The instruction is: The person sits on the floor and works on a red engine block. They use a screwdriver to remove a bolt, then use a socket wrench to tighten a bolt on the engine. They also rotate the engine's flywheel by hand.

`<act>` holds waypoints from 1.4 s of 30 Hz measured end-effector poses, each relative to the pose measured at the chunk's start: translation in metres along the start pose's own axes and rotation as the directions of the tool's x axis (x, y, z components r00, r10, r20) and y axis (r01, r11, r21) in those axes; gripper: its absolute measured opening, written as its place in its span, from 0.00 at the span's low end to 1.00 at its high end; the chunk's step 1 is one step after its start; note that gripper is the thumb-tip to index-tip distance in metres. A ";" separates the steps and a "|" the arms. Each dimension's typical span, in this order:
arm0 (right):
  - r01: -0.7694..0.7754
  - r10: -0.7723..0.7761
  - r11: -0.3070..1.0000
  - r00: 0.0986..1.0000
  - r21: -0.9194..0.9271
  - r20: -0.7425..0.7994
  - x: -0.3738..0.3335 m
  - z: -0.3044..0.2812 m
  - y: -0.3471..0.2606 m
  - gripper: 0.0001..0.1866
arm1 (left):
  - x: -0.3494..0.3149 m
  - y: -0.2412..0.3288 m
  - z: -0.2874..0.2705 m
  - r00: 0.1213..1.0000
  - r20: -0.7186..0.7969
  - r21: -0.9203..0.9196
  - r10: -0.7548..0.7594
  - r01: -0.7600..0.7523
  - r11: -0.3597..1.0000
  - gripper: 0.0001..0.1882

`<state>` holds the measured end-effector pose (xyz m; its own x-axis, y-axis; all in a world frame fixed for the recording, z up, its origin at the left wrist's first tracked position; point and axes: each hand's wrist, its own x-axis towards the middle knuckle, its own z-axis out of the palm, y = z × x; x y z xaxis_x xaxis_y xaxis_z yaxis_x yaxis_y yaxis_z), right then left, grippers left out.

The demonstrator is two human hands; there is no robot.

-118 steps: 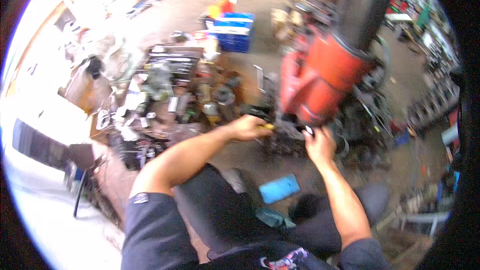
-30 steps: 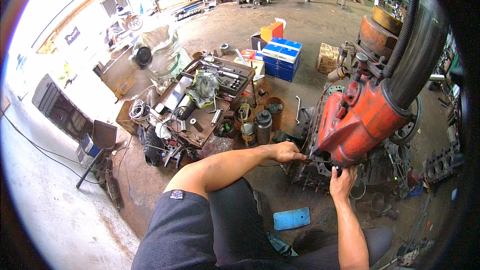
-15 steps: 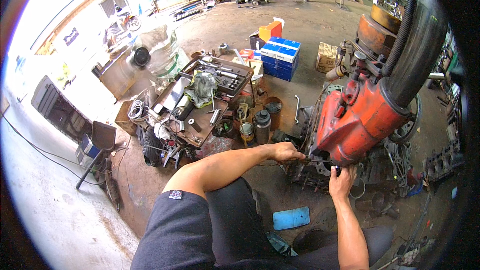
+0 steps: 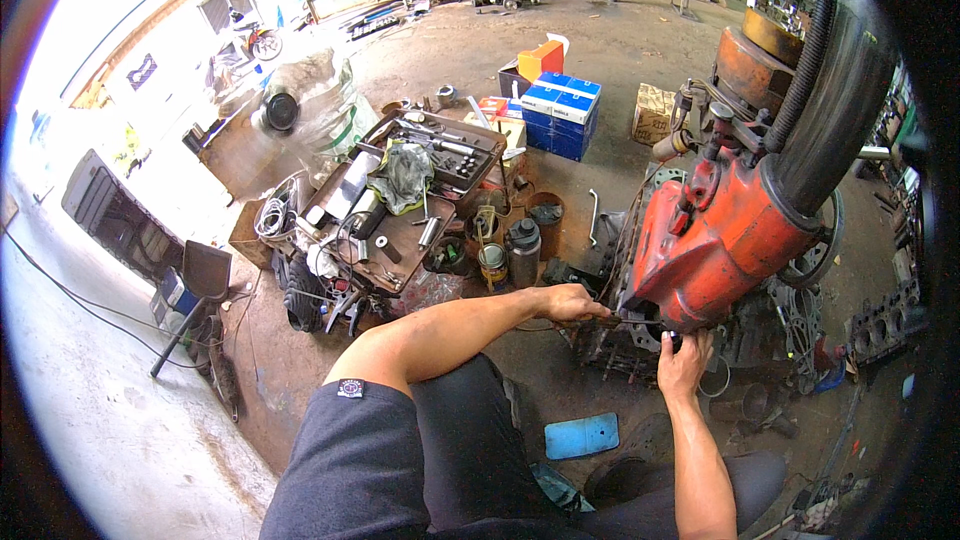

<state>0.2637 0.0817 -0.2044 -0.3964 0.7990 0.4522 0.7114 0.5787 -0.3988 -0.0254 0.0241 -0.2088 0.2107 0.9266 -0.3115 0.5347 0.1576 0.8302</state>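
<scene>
My left hand (image 4: 572, 304) is closed around one end of a thin metal rod-like tool (image 4: 636, 320). Its far end reaches under the lower edge of a red machine head (image 4: 690, 240), so the tip is hidden. My right hand (image 4: 685, 362) is held up against the underside of that head, its fingers closed at a small dark part that I cannot make out. Beneath both hands lies a dark, greasy metal engine block (image 4: 612, 355), partly covered by the machine head.
Left of the machine, a metal table (image 4: 400, 255) holds many tools and a grey cloth (image 4: 402, 178). Beside it stand a dark flask (image 4: 523, 250) and cans. Blue boxes (image 4: 560, 118) are farther back. A blue plate (image 4: 582, 436) lies on the floor near my legs.
</scene>
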 end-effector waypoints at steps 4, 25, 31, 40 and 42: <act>-0.040 0.039 0.999 0.999 0.024 0.033 0.001 -0.002 -0.001 0.17 | 0.004 -0.001 -0.003 0.995 0.066 0.065 -0.080 0.076 0.995 0.31; -0.028 0.030 0.999 0.999 -0.043 0.045 -0.004 0.005 0.008 0.22 | -0.014 0.029 -0.011 0.869 0.312 -0.371 -0.384 0.483 0.793 0.22; -0.040 0.036 0.998 0.997 0.057 0.061 -0.001 0.001 0.005 0.23 | -0.015 0.030 -0.014 0.866 0.336 -0.339 -0.371 0.479 0.810 0.20; -0.057 0.053 0.997 0.994 0.042 0.099 0.001 -0.005 -0.001 0.23 | -0.010 0.021 -0.013 0.866 0.332 -0.317 -0.373 0.475 0.821 0.20; -0.050 0.047 0.998 0.995 0.031 0.093 0.001 -0.005 -0.002 0.23 | -0.006 0.015 -0.013 0.855 0.358 -0.309 -0.375 0.488 0.816 0.21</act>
<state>0.2651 0.0806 -0.1988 -0.4147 0.8369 0.3572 0.7122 0.5429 -0.4450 -0.0293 0.0252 -0.1881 0.2726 0.6106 -0.7436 0.2864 0.6863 0.6685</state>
